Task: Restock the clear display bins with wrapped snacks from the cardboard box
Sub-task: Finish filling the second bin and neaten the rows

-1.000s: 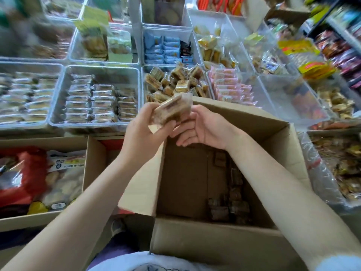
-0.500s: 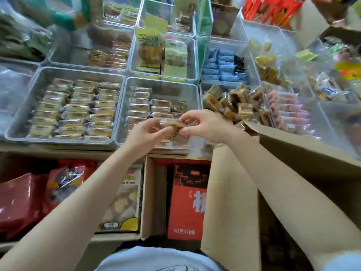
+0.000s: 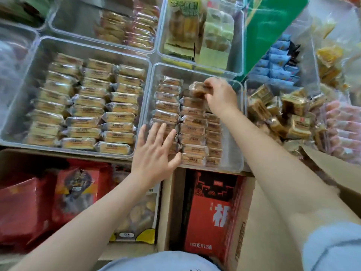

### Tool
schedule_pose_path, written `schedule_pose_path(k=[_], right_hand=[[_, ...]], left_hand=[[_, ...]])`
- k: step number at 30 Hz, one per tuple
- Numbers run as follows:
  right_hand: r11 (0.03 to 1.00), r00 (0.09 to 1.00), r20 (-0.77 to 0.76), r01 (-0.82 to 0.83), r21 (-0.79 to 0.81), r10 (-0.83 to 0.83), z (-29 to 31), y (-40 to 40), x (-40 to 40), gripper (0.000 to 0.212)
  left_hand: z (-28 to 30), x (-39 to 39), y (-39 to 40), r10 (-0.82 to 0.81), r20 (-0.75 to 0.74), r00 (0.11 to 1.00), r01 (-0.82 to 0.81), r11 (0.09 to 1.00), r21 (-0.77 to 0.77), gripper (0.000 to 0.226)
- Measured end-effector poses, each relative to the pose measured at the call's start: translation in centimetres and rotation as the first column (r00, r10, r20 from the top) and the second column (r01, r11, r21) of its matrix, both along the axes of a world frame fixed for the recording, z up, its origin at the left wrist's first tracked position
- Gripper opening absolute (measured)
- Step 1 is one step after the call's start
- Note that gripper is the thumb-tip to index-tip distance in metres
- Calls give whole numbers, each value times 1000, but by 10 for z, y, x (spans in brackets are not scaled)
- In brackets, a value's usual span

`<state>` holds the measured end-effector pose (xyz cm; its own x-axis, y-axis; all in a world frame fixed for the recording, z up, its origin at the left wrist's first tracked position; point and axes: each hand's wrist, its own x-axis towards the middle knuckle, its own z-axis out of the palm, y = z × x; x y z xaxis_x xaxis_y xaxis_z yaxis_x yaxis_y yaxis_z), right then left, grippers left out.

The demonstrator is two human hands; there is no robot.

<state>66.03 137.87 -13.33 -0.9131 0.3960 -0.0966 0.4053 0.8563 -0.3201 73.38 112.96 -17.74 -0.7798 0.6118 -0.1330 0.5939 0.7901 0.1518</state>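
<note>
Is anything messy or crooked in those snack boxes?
Yes. The bin on the right holds wrapped snacks jumbled at all angles, while the two bins left of it hold neat rows. The right hand holds one snack above the middle bin.

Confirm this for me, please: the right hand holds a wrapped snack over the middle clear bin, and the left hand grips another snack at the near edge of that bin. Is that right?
Not quite. The head view shows the left hand gripping nothing: its fingers are spread and straight over the snack rows at the near edge of the middle clear bin. The right hand does hold a wrapped snack over that bin.
</note>
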Motion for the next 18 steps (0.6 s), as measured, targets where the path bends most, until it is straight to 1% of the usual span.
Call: schedule_pose_path(k=[2,4,6,8,10,12,15,18], right_hand=[[998,993,106,-56,27,53,-15,-9,-13,40],[996,975,207,-89,21,83,-23,-16,-20,44],[993,961,259,-109,47,93,-27,-20,-22,41],[977,945,309,-154,145,104,-30,-27,-19,43],[946,928,357,-208,248,110,-35,-38,-11,54],[925,915,389,-237,298,109,-37,-47,-3,60],[930,899,413,-268,252,147,-28,-48,7,59],[926,890,369,-342,157,267,0,-49,30,51]], left_hand=[[-2,0,0,-1,-7,1000,1,1000,3,75],[-3,0,0,1,-9,1000,-1,1000,15,74],[-4,0,0,5,-18,1000,-4,1000,19,73],[-4,0,0,0,-24,1000,0,1000,7,73],[-3,0,0,-3,-23,1000,2,1000,-12,73],[-2,0,0,-3,-14,1000,2,1000,-29,74],[1,0,0,-6,1,1000,6,999,-45,76],[4,-1,-1,-8,35,999,9,999,-54,79]])
